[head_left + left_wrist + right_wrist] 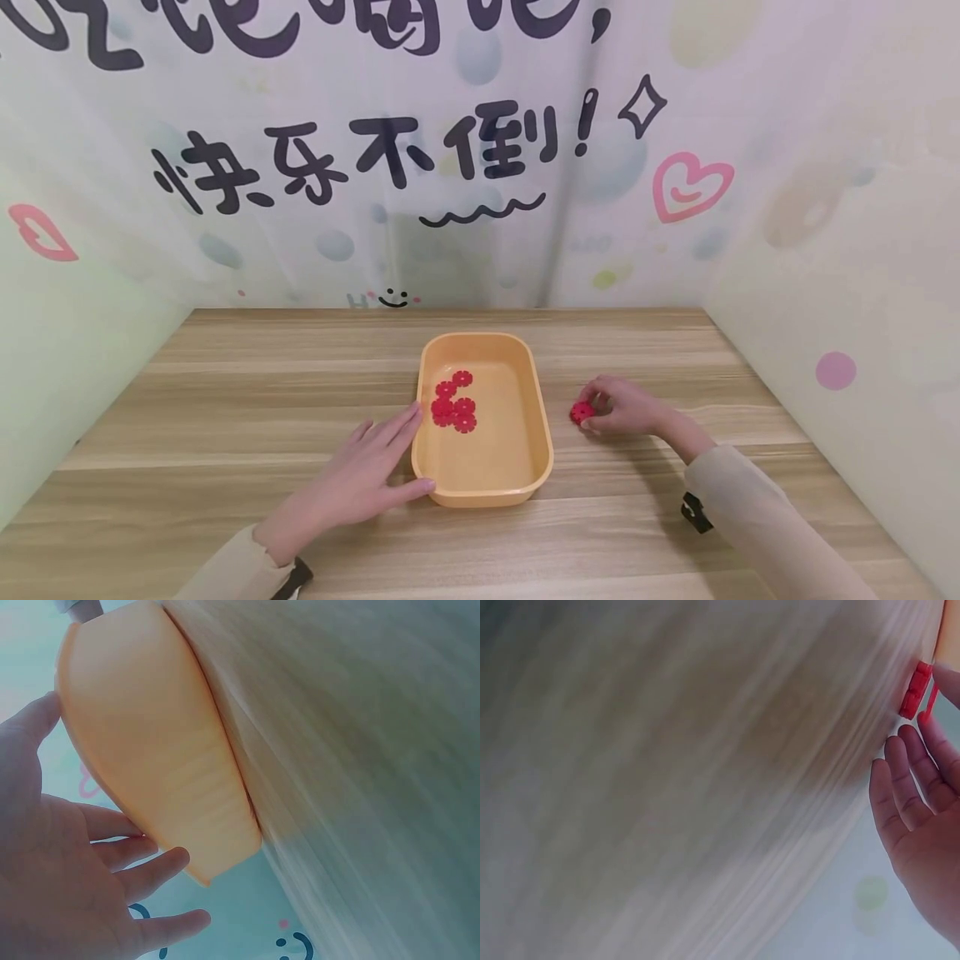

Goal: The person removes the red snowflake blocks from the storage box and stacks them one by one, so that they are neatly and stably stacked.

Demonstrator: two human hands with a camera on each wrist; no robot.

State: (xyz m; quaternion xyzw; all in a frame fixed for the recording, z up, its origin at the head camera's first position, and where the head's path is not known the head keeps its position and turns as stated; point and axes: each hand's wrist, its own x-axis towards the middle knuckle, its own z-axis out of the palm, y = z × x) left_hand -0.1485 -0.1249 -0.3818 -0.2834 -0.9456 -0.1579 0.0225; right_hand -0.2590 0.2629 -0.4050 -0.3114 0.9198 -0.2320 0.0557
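A yellow-orange tray (491,498) sits on the table, with several red notched discs (465,423) lying along its left side. My left hand (363,475) rests against the tray's left rim, fingers extended and thumb near the front corner. From the left wrist view, the tray's outer wall (150,727) faces the spread fingers. Right of the tray, my right hand (621,407) pinches a thin red disc (932,700) between thumb and forefinger. Right beside it, a small red stack of discs (913,694) stands on the table; in the head view the fingers partly hide it.
The wood-grain table (247,400) extends around the tray. Behind it hangs a printed curtain (300,250) with dark lettering, and pale walls (847,292) close in the sides. A dark strap (696,512) shows at the right sleeve.
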